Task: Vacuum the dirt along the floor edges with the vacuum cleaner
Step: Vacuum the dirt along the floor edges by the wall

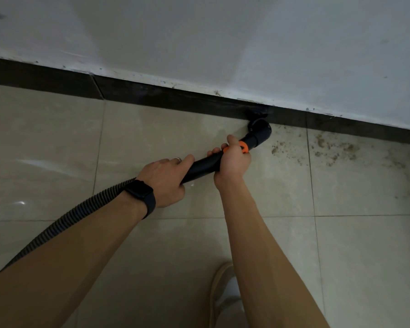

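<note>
A black vacuum wand [205, 165] with an orange collar [243, 147] runs up to a black nozzle [258, 125] pressed against the dark skirting board [152, 95]. My right hand [233, 159] grips the wand just behind the orange collar. My left hand [167, 179], with a ring and a black watch on the wrist, holds the wand's rear end where the ribbed hose [64, 223] joins. Brown dirt [334, 149] lies scattered on the beige tiles right of the nozzle, along the skirting.
A white wall [223, 39] rises above the skirting board. Glossy beige floor tiles [45, 143] spread left and toward me. My shoe [225, 294] stands on the tiles at the bottom, under my right forearm. The hose trails off to the lower left.
</note>
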A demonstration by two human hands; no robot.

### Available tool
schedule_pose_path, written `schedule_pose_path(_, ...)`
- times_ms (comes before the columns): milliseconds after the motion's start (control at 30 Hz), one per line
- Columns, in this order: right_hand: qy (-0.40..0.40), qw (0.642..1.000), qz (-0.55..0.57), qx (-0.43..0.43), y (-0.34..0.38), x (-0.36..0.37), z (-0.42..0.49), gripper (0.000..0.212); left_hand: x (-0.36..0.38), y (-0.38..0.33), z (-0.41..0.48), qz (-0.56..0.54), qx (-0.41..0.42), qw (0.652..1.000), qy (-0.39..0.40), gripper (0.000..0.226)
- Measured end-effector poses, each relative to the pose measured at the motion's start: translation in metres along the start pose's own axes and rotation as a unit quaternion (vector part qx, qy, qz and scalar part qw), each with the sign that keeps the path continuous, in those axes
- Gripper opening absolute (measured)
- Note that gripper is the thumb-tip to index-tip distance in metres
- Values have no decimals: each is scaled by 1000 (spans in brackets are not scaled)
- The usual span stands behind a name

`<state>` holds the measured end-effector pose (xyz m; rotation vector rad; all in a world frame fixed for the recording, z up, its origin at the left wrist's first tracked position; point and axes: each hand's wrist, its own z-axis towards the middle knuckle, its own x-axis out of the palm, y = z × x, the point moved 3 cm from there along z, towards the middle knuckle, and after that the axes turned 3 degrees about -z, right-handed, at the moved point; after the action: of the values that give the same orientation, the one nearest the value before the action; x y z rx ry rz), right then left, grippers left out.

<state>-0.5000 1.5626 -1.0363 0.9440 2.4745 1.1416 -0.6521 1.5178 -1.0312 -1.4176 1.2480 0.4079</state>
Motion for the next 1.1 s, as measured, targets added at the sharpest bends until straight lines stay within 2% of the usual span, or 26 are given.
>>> schedule_pose_path(267, 22, 1000, 4, 16, -30, 35, -32, 26, -12, 44, -36, -6, -25, 999, -18, 39)
schedule_pose_path(467, 40, 998, -21, 35, -55, 62, -68, 25, -19, 75, -77, -22, -78, 996, -33, 39)
schedule_pose_path(667, 119, 989, -64, 69, -101, 102, -122, 27, -28, 117, -148, -45, -167, 984, -35, 45)
schedule_pose_path(800, 171, 975, -79, 118, -133, 128, -172, 33, -44, 143, -203, -80, -225, 971, -28, 41)
schedule_pose_path(967, 237, 939, -137, 207, -143, 151, -273, 16, -99, 154, -286, -60, -317, 946, 2, 32)
schedule_pose_path(1100, 272, 916, -224, 189, -107, 168, -359, 10, -153, 121, -365, -128, -376, 917, -46, 28)
